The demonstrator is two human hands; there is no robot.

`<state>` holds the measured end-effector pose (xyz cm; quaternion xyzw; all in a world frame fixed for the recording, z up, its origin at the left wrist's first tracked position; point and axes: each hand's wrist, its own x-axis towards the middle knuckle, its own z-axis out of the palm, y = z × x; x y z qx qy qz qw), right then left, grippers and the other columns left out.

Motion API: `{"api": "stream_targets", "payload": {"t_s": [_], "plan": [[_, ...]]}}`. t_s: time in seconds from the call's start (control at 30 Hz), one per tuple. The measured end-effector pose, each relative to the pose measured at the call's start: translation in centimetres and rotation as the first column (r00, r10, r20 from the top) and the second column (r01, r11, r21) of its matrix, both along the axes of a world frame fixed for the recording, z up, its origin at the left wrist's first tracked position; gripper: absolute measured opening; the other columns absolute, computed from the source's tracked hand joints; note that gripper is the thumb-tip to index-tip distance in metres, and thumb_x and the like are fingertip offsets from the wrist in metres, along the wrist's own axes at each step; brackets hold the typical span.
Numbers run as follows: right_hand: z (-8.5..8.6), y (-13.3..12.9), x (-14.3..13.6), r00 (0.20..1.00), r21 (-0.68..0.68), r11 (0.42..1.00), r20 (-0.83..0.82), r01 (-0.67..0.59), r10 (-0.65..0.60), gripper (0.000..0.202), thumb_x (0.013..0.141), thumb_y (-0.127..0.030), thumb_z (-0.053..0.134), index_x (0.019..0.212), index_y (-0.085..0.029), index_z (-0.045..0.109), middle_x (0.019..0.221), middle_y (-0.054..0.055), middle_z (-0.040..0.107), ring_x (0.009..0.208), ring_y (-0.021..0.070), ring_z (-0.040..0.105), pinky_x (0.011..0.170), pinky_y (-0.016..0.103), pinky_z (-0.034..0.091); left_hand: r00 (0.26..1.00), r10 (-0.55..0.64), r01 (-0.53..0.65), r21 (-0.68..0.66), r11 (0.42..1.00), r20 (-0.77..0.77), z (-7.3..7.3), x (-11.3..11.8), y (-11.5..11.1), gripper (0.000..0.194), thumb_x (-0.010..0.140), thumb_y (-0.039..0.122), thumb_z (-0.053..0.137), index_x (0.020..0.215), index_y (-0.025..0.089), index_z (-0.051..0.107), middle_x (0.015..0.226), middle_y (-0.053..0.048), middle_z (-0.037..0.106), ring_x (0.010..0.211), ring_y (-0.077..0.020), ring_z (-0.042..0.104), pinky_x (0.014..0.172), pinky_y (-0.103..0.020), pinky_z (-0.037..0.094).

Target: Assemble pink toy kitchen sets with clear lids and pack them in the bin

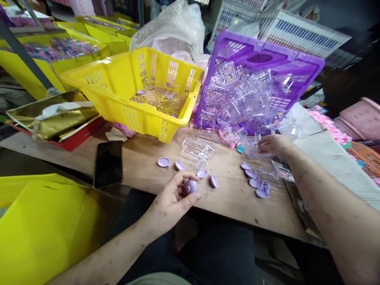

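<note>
Near the table's front edge, my left hand (181, 196) has its fingers closed around a small round purple piece (191, 186). Around it on the wood lie several purple oval pieces (202, 173), and another group of purple pieces (254, 183) sits farther right. My right hand (274, 145) reaches into the clear plastic packs in front of the purple basket (297, 65); its fingertips are partly hidden among them, so what they touch is unclear. Clear plastic shells (197, 150) lie on the table between the baskets and my left hand.
A yellow basket (118, 105) stands at the back left, beside a black phone (108, 164) and a red box (74, 138) with a gold bag. A yellow bin (44, 229) is at lower left. Cardboard (341, 170) lies at right.
</note>
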<state>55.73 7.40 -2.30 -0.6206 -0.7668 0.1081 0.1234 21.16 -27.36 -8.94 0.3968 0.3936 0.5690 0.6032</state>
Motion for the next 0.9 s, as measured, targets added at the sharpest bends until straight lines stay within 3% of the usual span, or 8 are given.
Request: {"api": "stream_targets", "payload": {"t_s": [0.17, 0.33, 0.5, 0.6, 0.7, 0.8, 0.9], "plan": [[-0.5, -0.9, 0.2, 0.983, -0.141, 0.983, 0.159, 0.114, -0.091, 0.017, 0.111, -0.036, 0.075, 0.106, -0.019, 0.075, 0.104, 0.003, 0.076, 0.085, 0.0153, 0.073, 0.078, 0.030, 0.065, 0.999, -0.023, 0.023, 0.003, 1.000, -0.022, 0.5, 0.0, -1.1, 0.042, 0.105, 0.047, 0.076, 0.140, 0.024, 0.069, 0.118, -0.007, 0.069, 0.082, -0.0128, 0.058, 0.075, -0.027, 0.053], [-0.5, -1.9, 0.3, 0.985, -0.162, 0.978, 0.133, 0.133, -0.112, 0.015, 0.112, -0.036, 0.072, 0.111, -0.021, 0.076, 0.111, 0.005, 0.077, 0.093, 0.0167, 0.075, 0.082, 0.031, 0.065, 0.989, -0.071, 0.080, -0.059, 0.995, 0.133, 0.4, 0.1, -1.2, 0.055, 0.106, 0.060, 0.075, 0.146, 0.023, 0.070, 0.091, -0.003, 0.070, 0.084, -0.0170, 0.069, 0.084, -0.032, 0.060], [-0.6, -2.4, -0.3, 0.982, -0.167, 0.968, 0.058, 0.185, -0.178, 0.017, 0.112, -0.037, 0.073, 0.115, -0.020, 0.076, 0.116, 0.006, 0.077, 0.096, 0.0179, 0.075, 0.085, 0.033, 0.066, 0.930, -0.042, 0.114, -0.179, 0.977, 0.365, 1.1, 0.1, -0.9, 0.051, 0.092, 0.054, 0.094, 0.129, 0.022, 0.081, 0.102, -0.004, 0.070, 0.084, -0.0140, 0.070, 0.080, -0.028, 0.060], [-0.2, -2.6, -1.1, 0.978, -0.146, 0.970, -0.049, 0.194, -0.203, 0.019, 0.110, -0.037, 0.075, 0.115, -0.018, 0.075, 0.111, 0.005, 0.076, 0.091, 0.0173, 0.075, 0.080, 0.032, 0.066, 0.925, -0.027, 0.112, -0.205, 0.972, 0.379, 1.4, 0.0, -0.9, 0.051, 0.091, 0.053, 0.095, 0.128, 0.020, 0.082, 0.100, -0.004, 0.072, 0.080, -0.0121, 0.067, 0.077, -0.026, 0.058], [1.0, -3.6, -2.2, 0.958, -0.078, 0.983, -0.225, 0.164, -0.177, 0.017, 0.109, -0.031, 0.076, 0.102, -0.017, 0.075, 0.093, 0.001, 0.075, 0.078, 0.0141, 0.072, 0.075, 0.029, 0.064, 0.947, -0.003, 0.070, -0.198, 0.978, 0.321, 1.3, -0.1, -0.8, 0.052, 0.095, 0.054, 0.090, 0.133, 0.021, 0.077, 0.097, -0.005, 0.077, 0.073, -0.0105, 0.064, 0.070, -0.024, 0.054], [2.3, -7.0, -3.6, 0.895, -0.010, 0.996, -0.437, 0.093, -0.088, 0.014, 0.105, -0.027, 0.079, 0.093, -0.019, 0.077, 0.081, 0.003, 0.077, 0.078, 0.0170, 0.077, 0.081, 0.033, 0.067, 0.990, 0.011, 0.012, -0.153, 0.988, 0.144, 1.1, -0.4, -0.8, 0.039, 0.098, 0.050, 0.085, 0.121, 0.018, 0.078, 0.097, -0.008, 0.080, 0.067, -0.0096, 0.060, 0.064, -0.022, 0.051], [2.0, -13.9, -5.7, 0.800, 0.014, 0.999, -0.598, -0.038, 0.039, 0.023, 0.098, -0.044, 0.086, 0.102, -0.023, 0.080, 0.098, 0.007, 0.084, 0.096, 0.0246, 0.085, 0.094, 0.041, 0.070, 0.998, 0.041, -0.046, -0.120, 0.992, -0.049, 1.2, -0.8, -0.8, 0.031, 0.097, 0.042, 0.083, 0.115, 0.018, 0.079, 0.098, -0.006, 0.078, 0.066, -0.0092, 0.059, 0.061, -0.021, 0.050]]}}
